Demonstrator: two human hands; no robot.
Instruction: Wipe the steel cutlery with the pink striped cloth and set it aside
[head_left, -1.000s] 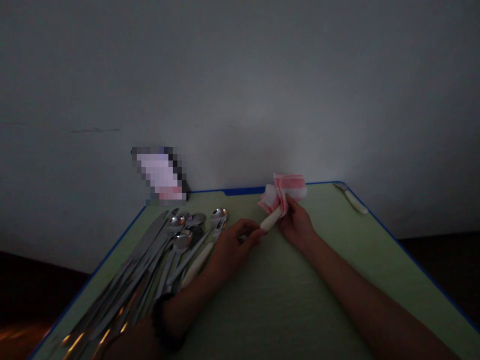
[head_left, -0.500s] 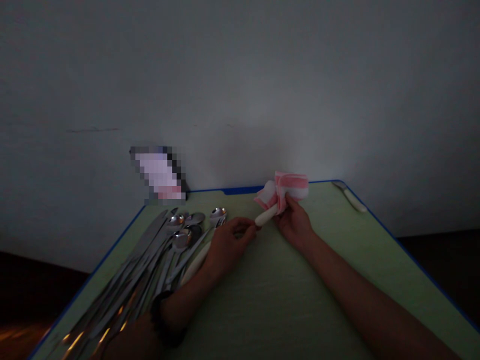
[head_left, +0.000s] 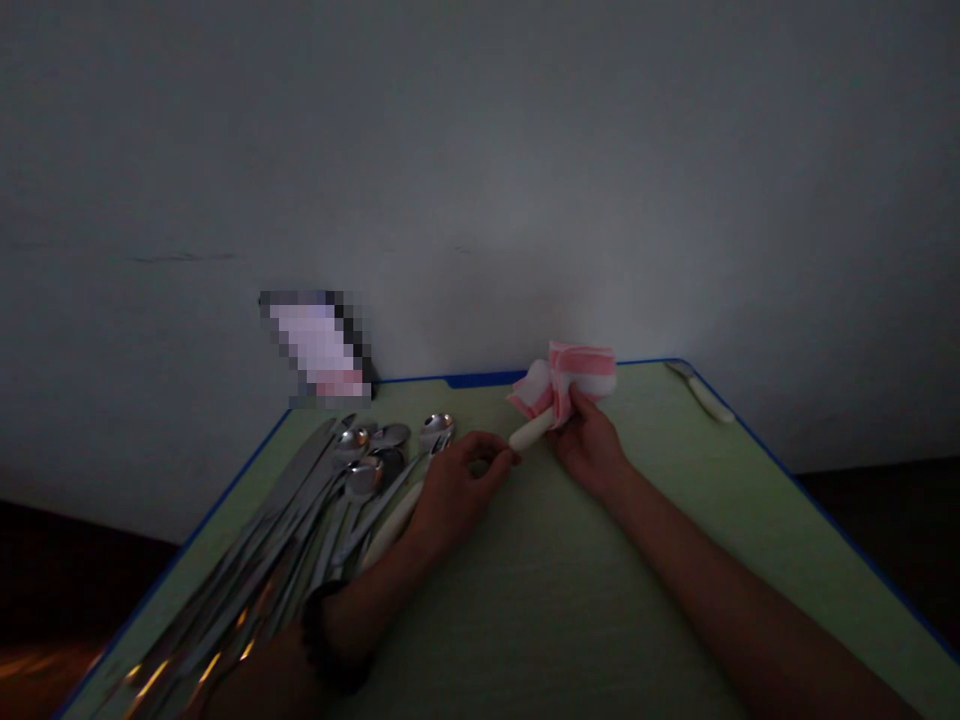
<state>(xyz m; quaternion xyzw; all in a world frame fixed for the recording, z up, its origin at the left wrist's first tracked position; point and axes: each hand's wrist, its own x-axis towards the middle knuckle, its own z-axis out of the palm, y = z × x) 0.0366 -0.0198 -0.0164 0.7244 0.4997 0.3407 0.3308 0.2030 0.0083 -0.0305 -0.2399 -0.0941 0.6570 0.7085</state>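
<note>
My right hand grips a folded pink-and-white striped cloth, which wraps around a piece of cutlery. Only the cream handle of that piece shows, pointing down and left out of the cloth; its metal end is hidden. My left hand pinches the tip of this handle between thumb and fingers. Left of my left forearm lies a pile of metal cutlery, with spoons, knives and a cream-handled piece partly covered by the forearm.
The green table has a blue edge and stands against a grey wall. A pixelated phone-like device leans on the wall at the back left. Another cream-handled utensil lies near the back right corner.
Both hands keep their hold. The left hand and the handle end have shifted slightly left and up since the first frame; little differs over the last half second.
</note>
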